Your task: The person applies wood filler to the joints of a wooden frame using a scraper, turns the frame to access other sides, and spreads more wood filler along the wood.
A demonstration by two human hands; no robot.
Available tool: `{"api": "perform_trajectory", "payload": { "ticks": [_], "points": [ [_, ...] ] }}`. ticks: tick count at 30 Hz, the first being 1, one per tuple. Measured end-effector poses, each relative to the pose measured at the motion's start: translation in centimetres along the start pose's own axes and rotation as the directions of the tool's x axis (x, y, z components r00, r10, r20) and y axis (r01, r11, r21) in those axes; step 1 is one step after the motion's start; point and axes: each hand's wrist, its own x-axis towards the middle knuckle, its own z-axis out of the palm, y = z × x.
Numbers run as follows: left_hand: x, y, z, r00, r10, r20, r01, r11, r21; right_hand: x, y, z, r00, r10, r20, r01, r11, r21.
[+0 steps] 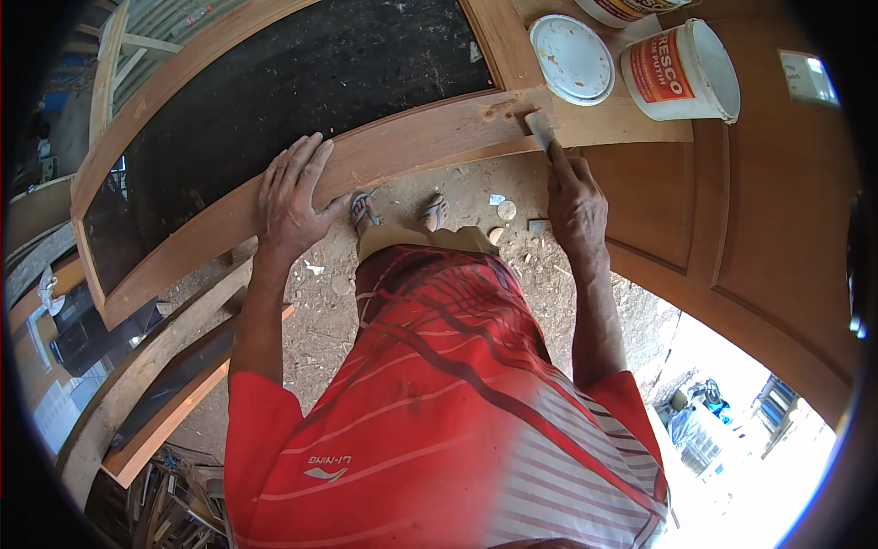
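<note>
A long wooden frame [402,149] around a dark panel [302,101] lies across the far side in front of me. My left hand [294,199] rests on its near rail, fingers stretched out and holding nothing. My right hand [576,201] is closed around a putty knife [538,124], and its handle is mostly hidden by the fingers. The flat blade is at the rail's right end, beside a rough brown patch [501,110] on the wood. From this view I cannot tell whether the blade touches the surface.
A white tub [718,73] with a red label lies tilted by a round white lid [572,60]; another tub [631,7] is behind. A panelled wooden door [640,197] spans the right. Planks [174,339] lean at left. Wood scraps [174,499] lie below them. Debris dots the ground [320,311].
</note>
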Motion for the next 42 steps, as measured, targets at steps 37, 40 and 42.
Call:
{"api": "perform_trajectory", "payload": {
  "ticks": [37, 40, 42],
  "points": [
    [0.3, 0.8, -0.1, 0.999, -0.032, 0.018, 0.031, 0.998, 0.053, 4.0, 0.5, -6.7, 0.940, -0.121, 0.318, 0.133, 0.991, -0.017],
    [0.5, 0.7, -0.2, 0.999, -0.043, 0.020, 0.042, 0.998, 0.050, 3.4, 1.0, -4.5, 0.961, -0.119, 0.250, 0.118, 0.993, 0.020],
    [0.6, 0.7, -0.2, 0.999, -0.045, 0.030, 0.044, 0.998, 0.046, 3.7, 0.4, -6.6, 0.953, -0.067, 0.295, 0.060, 0.998, 0.033]
  ]
}}
